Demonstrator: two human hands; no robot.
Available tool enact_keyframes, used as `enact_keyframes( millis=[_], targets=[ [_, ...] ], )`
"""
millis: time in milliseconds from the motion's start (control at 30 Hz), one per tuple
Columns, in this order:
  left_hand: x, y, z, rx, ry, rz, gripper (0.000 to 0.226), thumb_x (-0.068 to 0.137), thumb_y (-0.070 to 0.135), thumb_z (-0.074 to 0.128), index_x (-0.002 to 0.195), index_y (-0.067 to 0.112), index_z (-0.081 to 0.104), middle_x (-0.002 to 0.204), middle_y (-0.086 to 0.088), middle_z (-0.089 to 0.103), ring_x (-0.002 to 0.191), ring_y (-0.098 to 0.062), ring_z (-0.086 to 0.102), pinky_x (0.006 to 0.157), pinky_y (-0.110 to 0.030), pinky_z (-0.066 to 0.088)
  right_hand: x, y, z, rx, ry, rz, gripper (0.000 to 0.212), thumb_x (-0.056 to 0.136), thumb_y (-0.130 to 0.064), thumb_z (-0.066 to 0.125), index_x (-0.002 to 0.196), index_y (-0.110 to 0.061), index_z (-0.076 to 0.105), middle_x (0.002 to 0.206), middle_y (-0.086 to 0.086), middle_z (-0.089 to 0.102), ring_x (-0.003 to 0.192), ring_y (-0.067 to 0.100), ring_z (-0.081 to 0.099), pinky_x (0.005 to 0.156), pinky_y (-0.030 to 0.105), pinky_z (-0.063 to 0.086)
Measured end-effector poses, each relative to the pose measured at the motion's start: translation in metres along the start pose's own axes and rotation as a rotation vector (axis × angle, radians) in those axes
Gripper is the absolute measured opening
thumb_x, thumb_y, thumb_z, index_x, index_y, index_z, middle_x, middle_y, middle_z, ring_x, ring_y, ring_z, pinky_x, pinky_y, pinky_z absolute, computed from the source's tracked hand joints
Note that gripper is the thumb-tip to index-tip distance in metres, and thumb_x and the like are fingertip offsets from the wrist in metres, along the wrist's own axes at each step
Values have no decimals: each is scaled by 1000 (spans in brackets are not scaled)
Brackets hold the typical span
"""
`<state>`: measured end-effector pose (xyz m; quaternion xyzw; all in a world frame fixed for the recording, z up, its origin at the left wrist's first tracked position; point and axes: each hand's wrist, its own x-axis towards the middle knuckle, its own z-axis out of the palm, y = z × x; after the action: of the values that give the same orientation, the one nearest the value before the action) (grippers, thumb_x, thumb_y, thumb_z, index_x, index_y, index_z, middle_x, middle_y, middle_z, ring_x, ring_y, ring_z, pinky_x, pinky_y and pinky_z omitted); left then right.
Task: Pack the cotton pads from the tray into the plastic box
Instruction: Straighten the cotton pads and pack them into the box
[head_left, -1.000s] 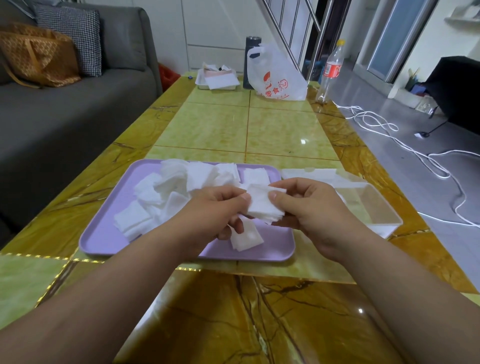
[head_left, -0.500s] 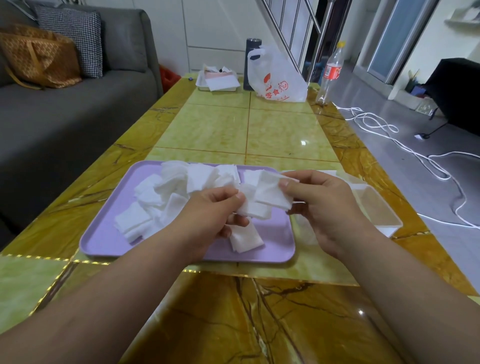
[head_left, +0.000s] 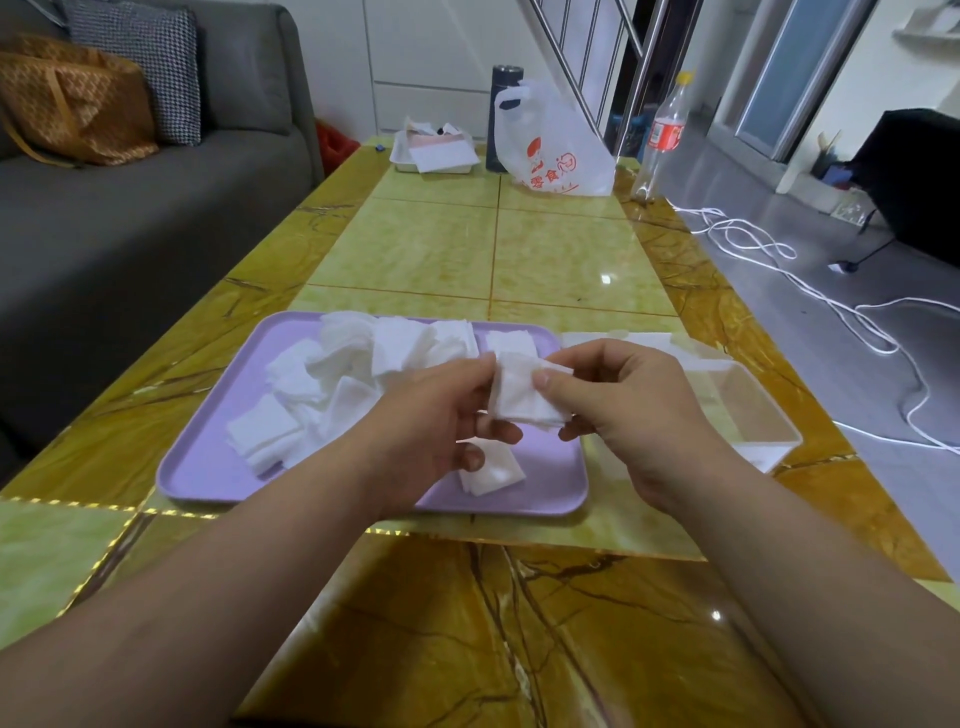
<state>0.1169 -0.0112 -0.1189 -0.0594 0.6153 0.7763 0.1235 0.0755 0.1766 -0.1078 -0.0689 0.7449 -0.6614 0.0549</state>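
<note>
One small stack of cotton pads (head_left: 522, 397) is pinched between your hands above the lilac tray (head_left: 202, 467). Your left hand (head_left: 441, 415) grips its left edge with curled fingers, and your right hand (head_left: 623, 410) clamps the right edge under the thumb. The tray holds a heap of loose pads (head_left: 337, 374), too overlapped to count, plus one small pile (head_left: 491, 470) near its front edge. One clear plastic box (head_left: 753, 415) stands just right of the tray; its contents are unclear. On the table (head_left: 519, 260), one white bag (head_left: 556, 150) reads "零食" in red. The label on the one bottle (head_left: 665, 130) is illegible.
</note>
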Motion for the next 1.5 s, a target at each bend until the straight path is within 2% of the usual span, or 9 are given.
enact_keyframes(
  millis=[67,233,333,533,633,733,867,1200,1500],
  targets=[
    [-1,1,1,35,7,12,37,98,49,58,112,17,72,99,-5,75,77,-17,66,57,-29,34,0,1,1,-38,13,-10,7,85,-10,82,89,-9,76,73,4,72,64,15,66,54,28,53],
    [-3,-1,-4,90,53,146,11,97,15,67,108,13,71,89,-7,73,74,-18,65,54,-27,35,1,2,6,-52,-28,66,36,86,-28,82,119,-17,71,104,4,71,86,15,72,72,31,61],
    [-4,2,-7,128,49,180,13,97,13,68,109,10,71,87,-8,72,72,-18,65,53,-27,36,-3,-1,8,117,-180,172,25,95,-23,72,112,-6,76,109,17,77,98,23,75,85,39,64],
    [3,-17,-18,1124,238,243,21,85,35,75,104,30,71,93,15,69,77,-2,62,76,-30,53,0,4,8,15,33,114,15,99,-17,68,102,-3,72,102,24,74,91,37,76,73,35,65],
    [4,-16,-14,1248,176,157,42,79,42,78,118,30,67,102,14,64,90,-11,62,85,-35,55,0,4,8,67,47,148,11,100,-15,65,109,-9,69,101,15,76,83,32,79,73,38,66],
    [8,-12,-11,1217,142,77,40,78,41,80,115,31,66,101,12,64,95,-13,64,81,-31,53,0,5,8,68,51,149,9,99,-13,66,106,-9,69,101,16,75,81,28,79,71,35,65],
    [8,-12,-14,1136,88,27,21,78,32,80,80,27,59,73,11,55,67,-7,52,58,-25,38,0,7,8,63,56,151,6,98,-12,67,101,-8,70,102,18,74,90,32,77,74,36,66],
    [-7,9,-17,186,11,133,35,74,10,74,108,15,70,92,-2,75,78,-21,65,63,-33,44,-2,7,7,60,-34,164,9,97,-8,68,104,-11,74,96,11,79,99,30,76,81,39,65],
    [-6,2,-13,281,111,234,23,77,10,85,97,18,76,103,-23,75,81,-24,63,70,-41,45,-5,5,6,-81,-276,105,23,101,-10,61,112,-17,79,105,5,80,105,25,75,91,47,62]
  ],
)
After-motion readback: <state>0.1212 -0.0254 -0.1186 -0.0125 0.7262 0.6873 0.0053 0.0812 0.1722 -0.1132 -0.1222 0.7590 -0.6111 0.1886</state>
